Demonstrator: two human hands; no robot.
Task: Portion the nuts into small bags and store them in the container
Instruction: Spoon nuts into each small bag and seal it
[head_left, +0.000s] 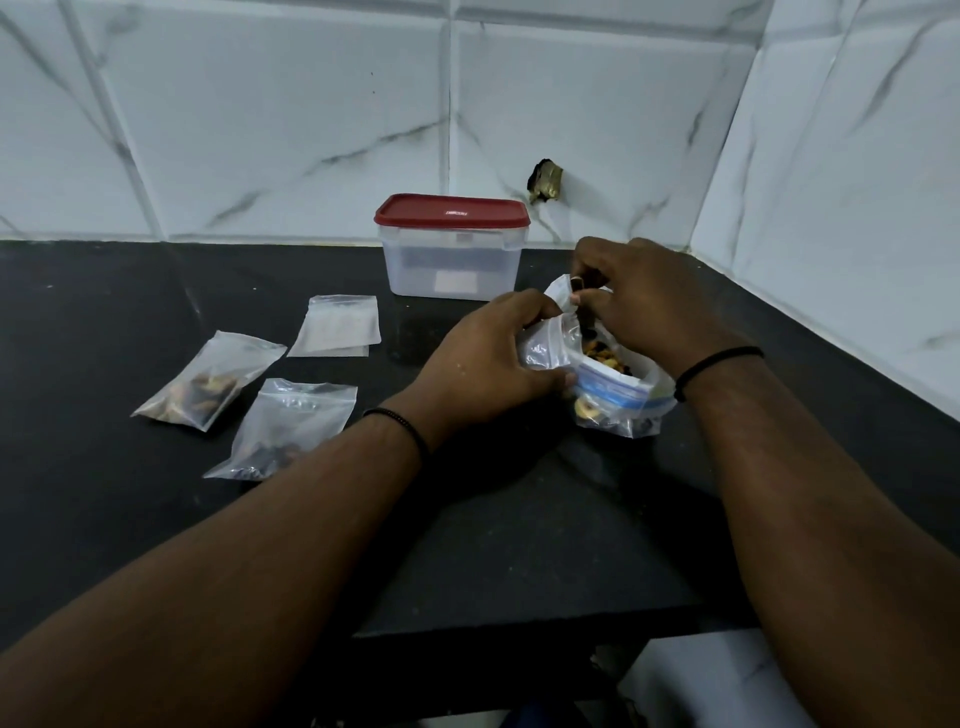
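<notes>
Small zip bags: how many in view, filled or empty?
4, maybe more. Two filled bags lie left on the counter. Empty bags sit in a stack nearer the container, possibly two. One small bag is in the left hand.

A black, faintly speckled stone tabletop (130, 312) is filling the lower part of the view, running back to a corner at about one o'clock. Glossy white wall tiles with grey marble veining (260, 130) are rising behind it at twelve o'clock, split by straight grout lines, and a matching tiled side wall (857, 182) is closing in at three o'clock. A small dark, ragged hole or broken patch in the back wall (545, 182) is showing just above the tabletop edge near one o'clock. Soft, even light is reflecting off the tiles. At six o'clock the tabletop's front edge is ending, and pale marbled flooring (727, 680) is showing below it.
</notes>
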